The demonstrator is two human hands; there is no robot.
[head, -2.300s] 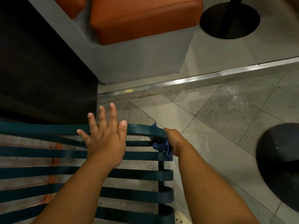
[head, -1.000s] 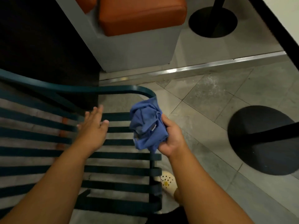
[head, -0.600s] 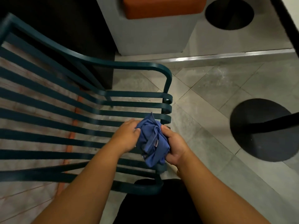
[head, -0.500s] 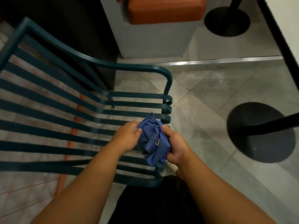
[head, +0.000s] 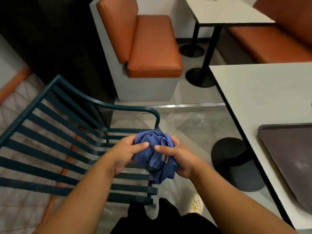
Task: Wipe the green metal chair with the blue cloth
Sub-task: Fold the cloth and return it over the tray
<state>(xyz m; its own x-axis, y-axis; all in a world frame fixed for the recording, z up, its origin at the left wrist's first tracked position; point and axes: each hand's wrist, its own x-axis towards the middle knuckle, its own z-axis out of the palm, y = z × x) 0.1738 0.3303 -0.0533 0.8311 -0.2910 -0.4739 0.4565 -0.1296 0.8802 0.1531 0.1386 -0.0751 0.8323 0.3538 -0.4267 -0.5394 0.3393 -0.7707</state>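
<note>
I gripped the bunched blue cloth [head: 154,155] in both left hand [head: 124,153] and right hand [head: 181,159]; judged soft, light, best held wadded.

Both hands hold a bunched blue cloth [head: 154,156] above the slatted seat of a dark green metal chair [head: 55,144]. The left hand [head: 125,153] grips its left side, thumb laid across the fabric; the right hand [head: 179,158] grips the right side. Beyond the chair stands an orange-cushioned grey booth seat [head: 148,48]. To the right, a white tabletop [head: 256,92] carries a dark brown tray [head: 290,159]. A cream perforated shoe [head: 195,206] shows on the tiled floor below.
</note>
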